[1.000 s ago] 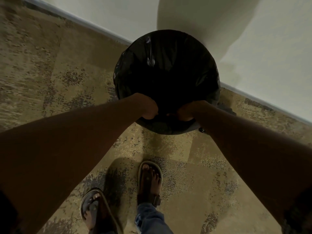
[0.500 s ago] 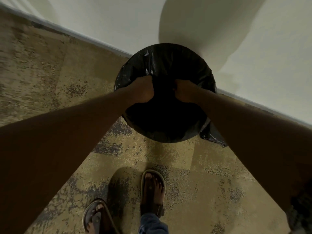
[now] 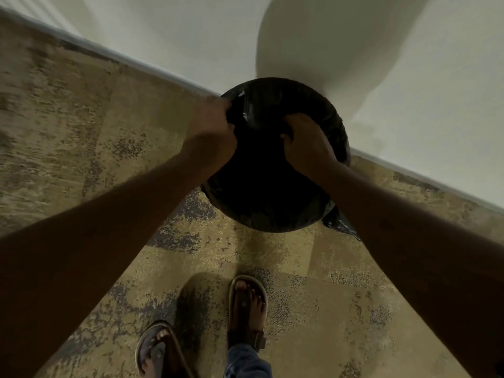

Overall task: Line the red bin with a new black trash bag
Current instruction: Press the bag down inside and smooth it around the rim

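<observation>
the black trash bag (image 3: 275,208) covers the whole round top of the bin, which stands on the patterned carpet (image 3: 81,126) right against the skirting of the pale wall (image 3: 177,36); no red of the bin shows, only dark plastic stretched over its rim. the left hand (image 3: 211,132) sits at the rim's left side, fingers curled tight around a bunch of the bag's edge, where a crinkled fold catches some light. the right hand (image 3: 308,143) is at the far right part of the opening, fingers bent and pressing into the plastic, closed on the bag film there. a loose tail of the bag sticks out below the right forearm, at the bin's near-right side, just above the carpet. near the bottom edge of the carpet are two feet in sandals (image 3: 246,312), well apart from the bin.
</observation>
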